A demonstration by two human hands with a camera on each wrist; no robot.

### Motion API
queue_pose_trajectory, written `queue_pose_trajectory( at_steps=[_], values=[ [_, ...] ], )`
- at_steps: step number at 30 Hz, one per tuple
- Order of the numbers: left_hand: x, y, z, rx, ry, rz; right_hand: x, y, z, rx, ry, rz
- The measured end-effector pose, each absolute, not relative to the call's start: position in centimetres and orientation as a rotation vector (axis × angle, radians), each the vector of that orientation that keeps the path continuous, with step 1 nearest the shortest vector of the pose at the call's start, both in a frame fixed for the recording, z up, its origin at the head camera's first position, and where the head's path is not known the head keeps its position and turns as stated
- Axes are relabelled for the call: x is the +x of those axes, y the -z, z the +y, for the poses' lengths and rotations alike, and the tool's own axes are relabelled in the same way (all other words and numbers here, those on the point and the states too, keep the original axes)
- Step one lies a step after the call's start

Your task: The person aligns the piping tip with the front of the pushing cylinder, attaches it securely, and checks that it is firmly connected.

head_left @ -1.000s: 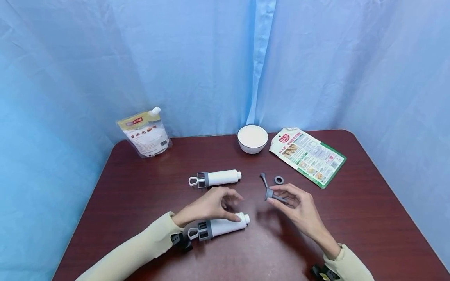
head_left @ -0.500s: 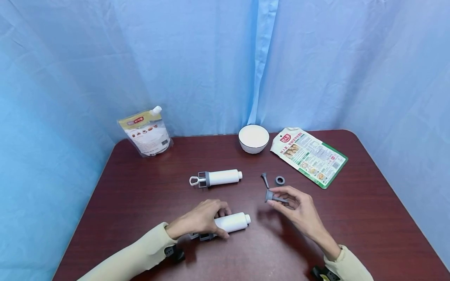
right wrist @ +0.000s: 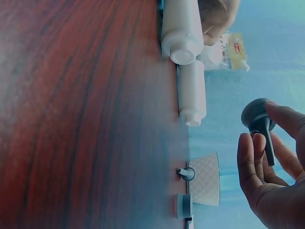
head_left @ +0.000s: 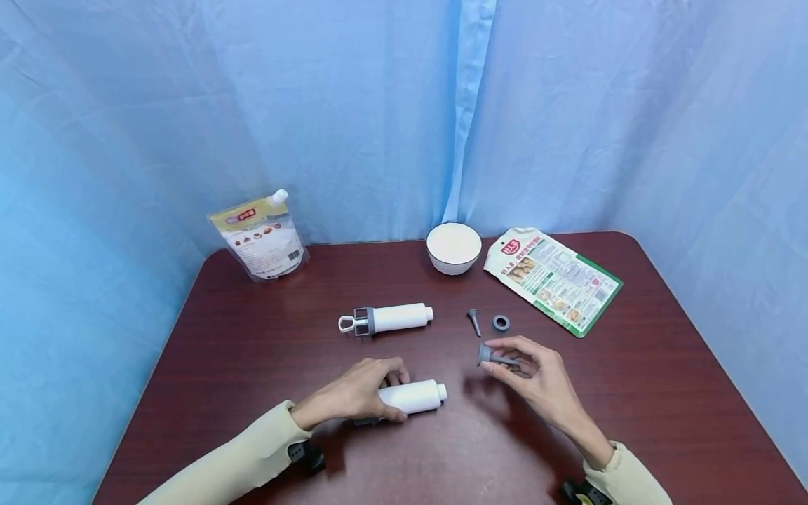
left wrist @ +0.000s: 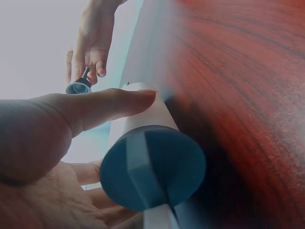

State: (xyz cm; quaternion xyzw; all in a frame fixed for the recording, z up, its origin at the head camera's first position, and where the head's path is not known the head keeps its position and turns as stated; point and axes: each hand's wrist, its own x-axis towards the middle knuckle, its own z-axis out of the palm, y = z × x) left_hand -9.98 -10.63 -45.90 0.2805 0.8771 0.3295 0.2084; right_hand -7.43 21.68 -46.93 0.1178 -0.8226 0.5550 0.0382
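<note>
My left hand [head_left: 360,393] grips the barrel of the nearer white piping syringe [head_left: 416,398], which lies on the table with its threaded tip pointing right. The thumb lies along one side of it, and the hand covers most of its plunger end in the head view. In the left wrist view its grey collar [left wrist: 183,167] faces the camera. My right hand [head_left: 539,372] pinches a grey nozzle [head_left: 485,354] by its wide round end, the thin spout pointing back under the palm. This nozzle [right wrist: 257,114] hangs above the table, apart from the syringe.
A second white syringe [head_left: 400,318] lies behind the first. Right of it are a small grey nozzle [head_left: 474,322] and a grey ring [head_left: 501,323]. Along the back stand a spouted pouch [head_left: 265,249] and a white bowl [head_left: 453,268], with a flat green-and-white packet [head_left: 558,280] on the right.
My left hand has come back to the left and down onto the nearer syringe and now grips it. My right hand has kept its pinch on the nozzle, almost still.
</note>
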Motion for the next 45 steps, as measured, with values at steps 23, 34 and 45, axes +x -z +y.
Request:
queue_pose_trajectory(
  at_steps=[23,34,45],
  values=[
    [-11.1,45.4,-11.2,0.798,-1.254,2.438,-7.0,47.3,21.6,0.391,-1.709,-2.55],
    [-11.9,44.1,-11.0,0.926,-1.299,2.409,-6.8,46.9,21.0,0.475,-1.736,-2.53],
    [-12.0,43.9,-10.7,0.913,-1.262,2.428,-6.8,47.0,20.6,0.461,-1.776,-2.54]
  ],
)
